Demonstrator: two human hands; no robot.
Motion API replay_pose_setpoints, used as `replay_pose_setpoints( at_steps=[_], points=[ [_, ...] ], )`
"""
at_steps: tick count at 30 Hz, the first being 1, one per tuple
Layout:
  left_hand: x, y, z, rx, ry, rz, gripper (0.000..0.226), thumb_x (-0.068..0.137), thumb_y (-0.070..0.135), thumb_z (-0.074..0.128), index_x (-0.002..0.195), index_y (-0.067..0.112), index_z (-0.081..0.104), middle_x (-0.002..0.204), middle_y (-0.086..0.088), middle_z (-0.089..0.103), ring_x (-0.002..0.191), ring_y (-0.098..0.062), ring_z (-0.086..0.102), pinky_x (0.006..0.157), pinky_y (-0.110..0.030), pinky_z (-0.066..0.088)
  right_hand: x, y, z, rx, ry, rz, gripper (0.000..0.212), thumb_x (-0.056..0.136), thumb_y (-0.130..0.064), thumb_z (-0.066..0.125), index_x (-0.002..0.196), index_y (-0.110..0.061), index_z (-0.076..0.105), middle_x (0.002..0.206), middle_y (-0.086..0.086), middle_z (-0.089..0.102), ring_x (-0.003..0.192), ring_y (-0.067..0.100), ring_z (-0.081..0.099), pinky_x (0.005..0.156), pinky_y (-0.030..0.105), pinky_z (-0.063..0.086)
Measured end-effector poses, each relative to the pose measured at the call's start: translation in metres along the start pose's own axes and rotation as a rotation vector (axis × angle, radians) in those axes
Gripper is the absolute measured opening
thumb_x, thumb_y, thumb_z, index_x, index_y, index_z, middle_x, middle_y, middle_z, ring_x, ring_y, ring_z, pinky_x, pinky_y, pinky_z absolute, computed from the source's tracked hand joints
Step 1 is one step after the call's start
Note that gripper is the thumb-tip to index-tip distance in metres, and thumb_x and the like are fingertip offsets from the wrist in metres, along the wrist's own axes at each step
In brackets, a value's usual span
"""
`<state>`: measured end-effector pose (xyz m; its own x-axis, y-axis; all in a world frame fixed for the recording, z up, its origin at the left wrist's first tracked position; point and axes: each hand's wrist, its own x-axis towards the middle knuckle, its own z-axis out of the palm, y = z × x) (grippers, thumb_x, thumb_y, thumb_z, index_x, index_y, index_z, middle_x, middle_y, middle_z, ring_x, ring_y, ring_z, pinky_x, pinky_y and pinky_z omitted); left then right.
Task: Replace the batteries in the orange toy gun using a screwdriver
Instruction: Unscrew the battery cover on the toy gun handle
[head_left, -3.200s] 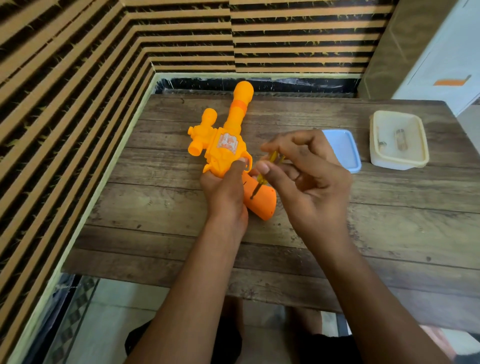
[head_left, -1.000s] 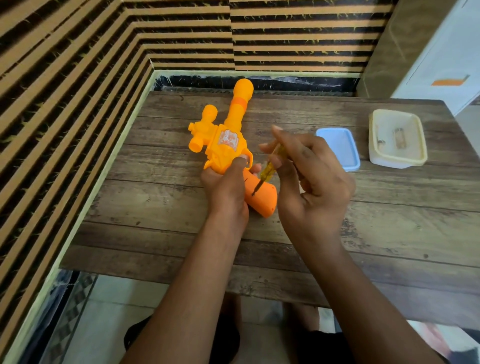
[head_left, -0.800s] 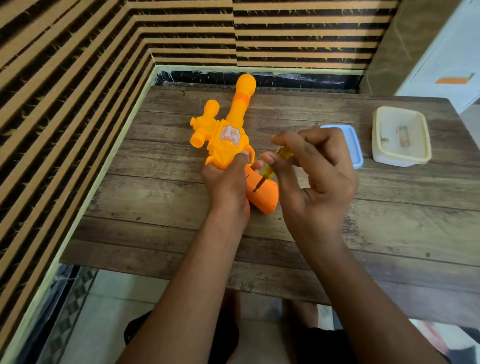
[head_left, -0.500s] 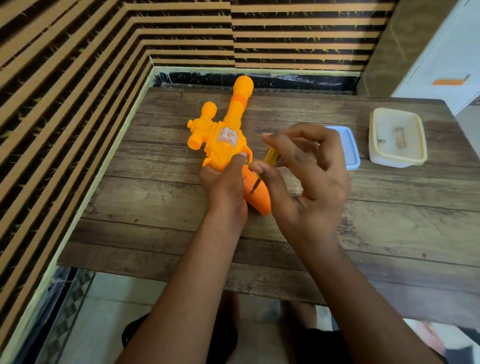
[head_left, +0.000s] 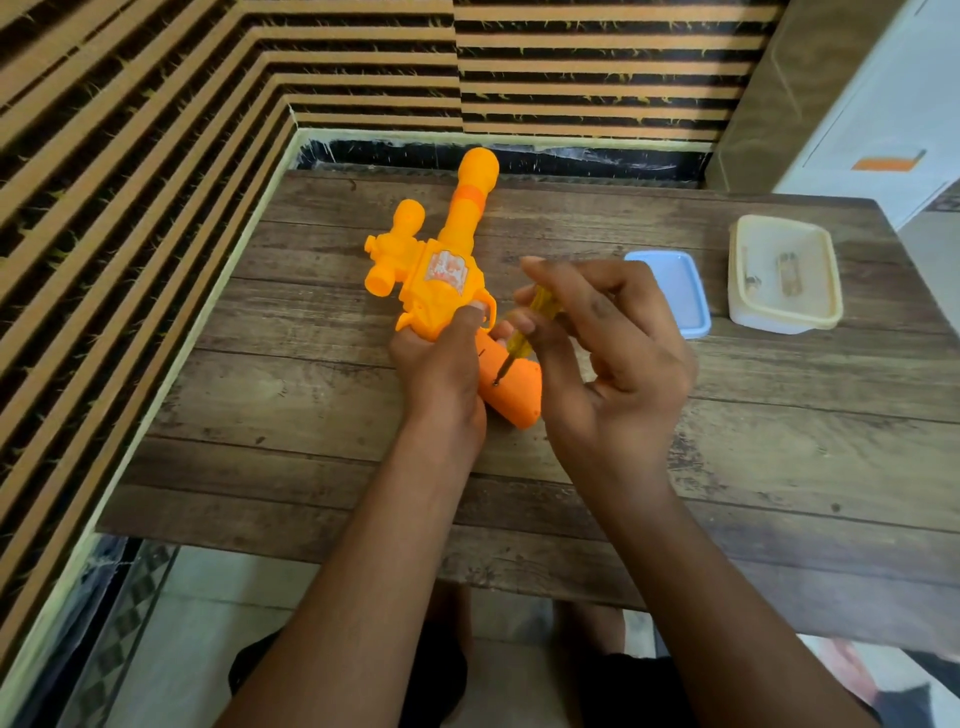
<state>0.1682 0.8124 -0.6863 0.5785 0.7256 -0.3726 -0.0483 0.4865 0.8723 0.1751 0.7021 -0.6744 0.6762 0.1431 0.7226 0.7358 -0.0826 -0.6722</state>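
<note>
Gripping the orange toy gun (head_left: 441, 280) in my left hand (head_left: 441, 364), I pinch the screwdriver (head_left: 521, 339) in my right hand (head_left: 613, 353), tip slanting toward the counter's (head_left: 753, 426) near edge onto the handle (head_left: 517, 397).

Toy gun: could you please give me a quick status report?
Left hand grips orange toy gun. Right hand pinches yellow screwdriver, tip on handle screw. Nothing blocking.

Mid-frame, the left hand (head_left: 441, 364) grips the orange toy gun (head_left: 441, 270); the right hand (head_left: 613, 364) pinches a yellow screwdriver (head_left: 524, 327), tip on the handle.
</note>
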Motion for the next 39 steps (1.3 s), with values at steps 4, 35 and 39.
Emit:
replay_pose_setpoints(
  at_steps=[4, 35, 39],
  points=[
    [-0.0018, 0.0005, -0.0011, -0.009, -0.011, -0.013, 0.03, 0.093, -0.005, 0.065, 0.123, -0.002, 0.066, 0.093, -0.011, 0.075, 0.064, -0.013, 0.074, 0.058, -0.031, 0.062, -0.0009, -0.0015, 0.0006, 0.012, -0.028, -0.019, 0.028, 0.096, 0.009, 0.065, 0.124, 0.009, 0.069, 0.109, 0.022, 0.067, 0.093, 0.034, 0.072, 0.079, 0.047, 0.059],
    [-0.0055, 0.0055, 0.0032, -0.047, 0.003, -0.022, 0.03, 0.093, -0.005, 0.065, 0.122, 0.005, 0.066, 0.086, -0.005, 0.075, 0.057, -0.009, 0.073, 0.056, -0.029, 0.062, -0.0023, -0.0024, -0.0026, 0.012, 0.033, 0.013, 0.028, 0.094, 0.016, 0.065, 0.12, 0.011, 0.069, 0.103, 0.022, 0.068, 0.093, 0.034, 0.072, 0.08, 0.044, 0.058],
    [-0.0051, 0.0051, 0.0022, -0.037, -0.004, -0.023, 0.034, 0.093, -0.004, 0.066, 0.126, 0.004, 0.064, 0.091, -0.007, 0.075, 0.059, -0.011, 0.074, 0.055, -0.03, 0.062, -0.003, -0.0027, -0.0017, 0.036, 0.02, 0.023, 0.025, 0.095, 0.014, 0.063, 0.119, 0.01, 0.07, 0.11, 0.022, 0.067, 0.099, 0.036, 0.072, 0.079, 0.05, 0.06]
  ],
)
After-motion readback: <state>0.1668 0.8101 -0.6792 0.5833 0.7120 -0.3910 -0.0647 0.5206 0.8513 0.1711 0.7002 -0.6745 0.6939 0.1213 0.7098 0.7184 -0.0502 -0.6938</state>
